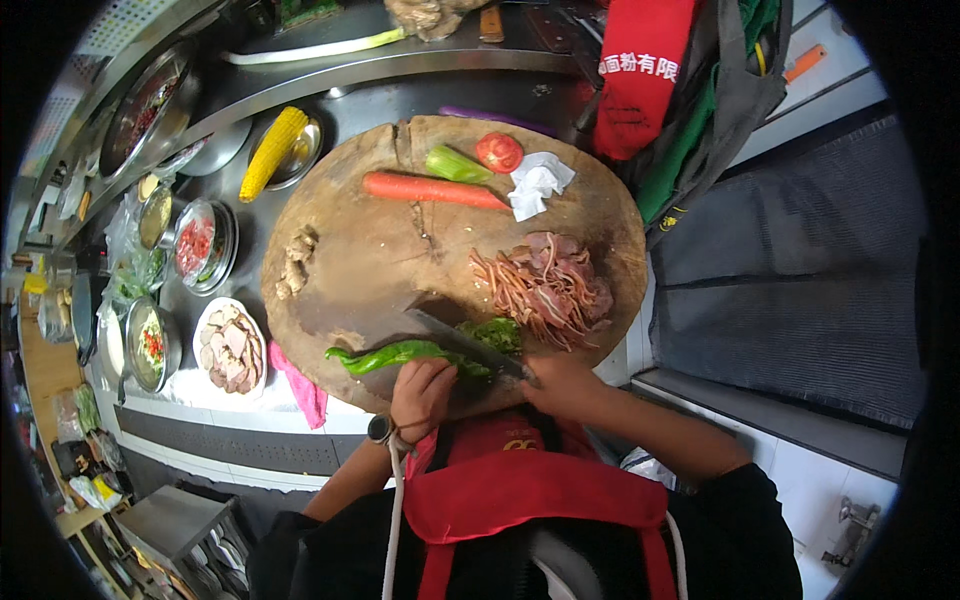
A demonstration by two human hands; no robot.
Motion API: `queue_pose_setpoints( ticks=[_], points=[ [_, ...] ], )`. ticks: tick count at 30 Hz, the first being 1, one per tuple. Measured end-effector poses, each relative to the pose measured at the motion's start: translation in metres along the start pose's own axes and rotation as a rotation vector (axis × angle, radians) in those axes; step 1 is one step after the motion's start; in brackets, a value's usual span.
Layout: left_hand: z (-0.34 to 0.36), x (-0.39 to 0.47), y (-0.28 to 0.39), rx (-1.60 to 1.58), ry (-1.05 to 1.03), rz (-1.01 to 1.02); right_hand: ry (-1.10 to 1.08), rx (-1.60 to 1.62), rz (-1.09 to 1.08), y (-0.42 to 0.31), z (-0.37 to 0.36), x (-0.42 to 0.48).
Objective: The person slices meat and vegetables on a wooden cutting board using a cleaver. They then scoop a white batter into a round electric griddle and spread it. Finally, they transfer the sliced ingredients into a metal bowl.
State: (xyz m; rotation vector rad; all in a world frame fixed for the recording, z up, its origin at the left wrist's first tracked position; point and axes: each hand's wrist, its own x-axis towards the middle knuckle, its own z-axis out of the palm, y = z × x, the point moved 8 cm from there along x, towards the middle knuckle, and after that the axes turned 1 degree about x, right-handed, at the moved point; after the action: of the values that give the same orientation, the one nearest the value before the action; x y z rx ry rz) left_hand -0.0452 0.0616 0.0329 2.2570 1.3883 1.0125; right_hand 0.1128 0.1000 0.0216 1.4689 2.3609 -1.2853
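On a round wooden chopping block, my left hand presses on a long green chili pepper. My right hand grips a knife, its dark blade slanting across the right end of the pepper. Chopped green pepper lies on the far side of the blade. A heap of sliced meat strips sits beyond my right hand. Farther back are a carrot, a green vegetable piece, a cut tomato and crumpled white paper. Ginger rests at the left.
Left of the block stand a plate of sliced meat, a bowl with chopped red and white pieces, a bowl of red pieces and corn on a metal bowl. A pink cloth touches the block. Red fabric hangs back right.
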Motion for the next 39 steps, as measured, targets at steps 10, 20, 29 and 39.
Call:
queue_pose_setpoints(
  ticks=[10, 20, 29, 39],
  points=[
    [0.004, 0.020, 0.012, 0.100, 0.022, 0.035, -0.134, -0.194, 0.178, -0.020, -0.031, -0.049],
    [0.016, 0.014, -0.001, 0.047, 0.033, 0.045, -0.116, -0.167, 0.165, -0.029, -0.030, -0.050],
    [0.020, 0.015, -0.006, -0.029, 0.003, -0.003, -0.079, -0.219, 0.133, -0.019, -0.006, -0.026],
    [0.017, 0.014, -0.008, -0.073, 0.027, -0.021, -0.083, -0.173, 0.175, -0.032, -0.020, -0.026]
  ],
)
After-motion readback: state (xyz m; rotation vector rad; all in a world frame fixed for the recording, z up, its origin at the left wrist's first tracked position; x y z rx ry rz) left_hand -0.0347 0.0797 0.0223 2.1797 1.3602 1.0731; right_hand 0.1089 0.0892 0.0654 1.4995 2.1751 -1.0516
